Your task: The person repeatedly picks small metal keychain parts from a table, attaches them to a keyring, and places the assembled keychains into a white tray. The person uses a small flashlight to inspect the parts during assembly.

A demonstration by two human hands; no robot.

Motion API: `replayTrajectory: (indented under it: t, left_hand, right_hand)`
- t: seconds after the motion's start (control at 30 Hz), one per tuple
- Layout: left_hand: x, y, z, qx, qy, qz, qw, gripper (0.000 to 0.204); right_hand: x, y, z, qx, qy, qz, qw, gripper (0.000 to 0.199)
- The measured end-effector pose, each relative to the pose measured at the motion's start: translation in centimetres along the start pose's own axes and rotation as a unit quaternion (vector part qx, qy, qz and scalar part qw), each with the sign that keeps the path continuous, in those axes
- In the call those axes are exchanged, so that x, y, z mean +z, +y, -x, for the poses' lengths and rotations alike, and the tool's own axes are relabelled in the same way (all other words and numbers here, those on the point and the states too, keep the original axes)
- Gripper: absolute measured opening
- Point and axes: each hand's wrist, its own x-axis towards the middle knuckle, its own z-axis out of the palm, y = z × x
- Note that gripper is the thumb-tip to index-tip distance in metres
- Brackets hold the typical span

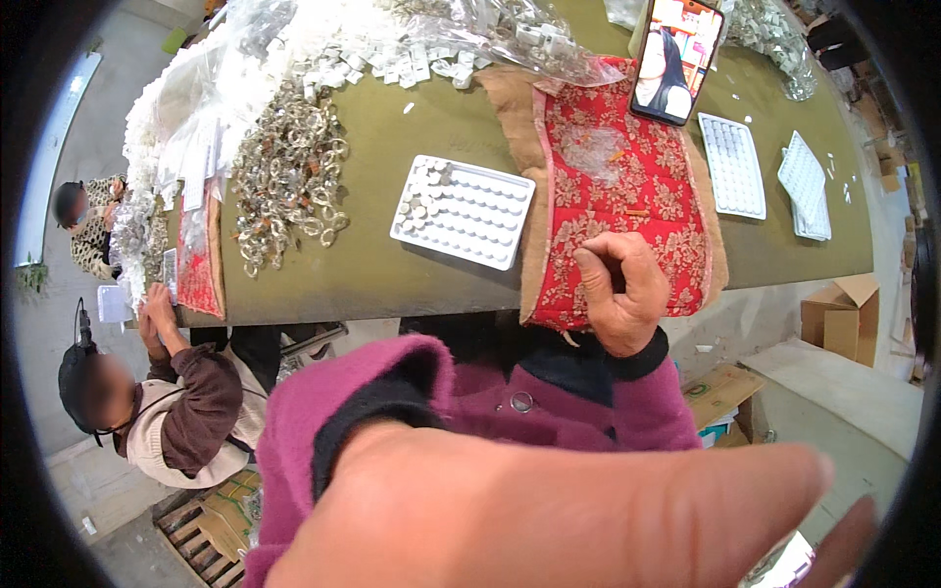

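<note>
Large and close in the foreground, my left hand (549, 510) reaches across to the right with its fingers stretched out; nothing shows in it, and its fingertips run toward the lower right rim. My right hand (627, 294) is curled at the near edge of a red floral cloth pad (627, 186), thumb and forefinger bent together. Whatever those fingers may hold is hidden. Small orange-brown pieces (637, 213) and a clear plastic bag (593, 155) lie on the pad. Left of it is a white dimpled tray (480, 220) with small round pale pieces (421, 203) at its left end.
A phone (676, 59) stands at the pad's far edge. White trays (730, 167) lie to the right. A heap of clear ring-like pieces (289, 171) and bagged white parts (392, 64) cover the table's left and back. Another person (186, 412) works at left; a cardboard box (843, 318) stands right.
</note>
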Motion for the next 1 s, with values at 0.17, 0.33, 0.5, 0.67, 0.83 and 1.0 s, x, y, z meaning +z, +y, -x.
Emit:
replayTrajectory:
  t: [0.17, 0.33, 0.5, 0.67, 0.83, 1.0]
  left_hand:
    - [-1.5, 0.0, -0.4, 0.000, 0.026, 0.019, 1.000, 0.009]
    - [1.5, -0.5, -0.5, 0.014, 0.018, 0.015, 1.000, 0.008]
    - [2.4, -0.4, 0.0, 0.018, 0.023, 0.011, 1.000, 0.007]
    - [-0.4, 0.5, -0.3, 0.011, 0.048, 0.019, 0.999, 0.006]
    - [0.9, 0.0, -0.2, 0.008, 0.037, 0.012, 0.999, 0.005]
    - [2.8, -1.1, -0.1, 0.017, 0.033, 0.015, 0.999, 0.004]
  right_hand:
    - [0.1, 0.0, -0.2, -0.006, 0.009, 0.003, 1.000, 0.015]
    - [0.2, -0.4, -0.4, -0.001, 0.010, -0.011, 1.000, 0.014]
    - [0.1, -0.1, -0.2, -0.014, -0.001, -0.008, 1.000, 0.017]
    - [0.1, 0.0, -0.1, -0.017, 0.001, 0.005, 1.000, 0.017]
    - [0.2, -0.3, -0.2, -0.003, 0.003, -0.005, 1.000, 0.016]
    - [0.4, 0.0, -0.2, -0.023, 0.008, 0.005, 1.000, 0.016]
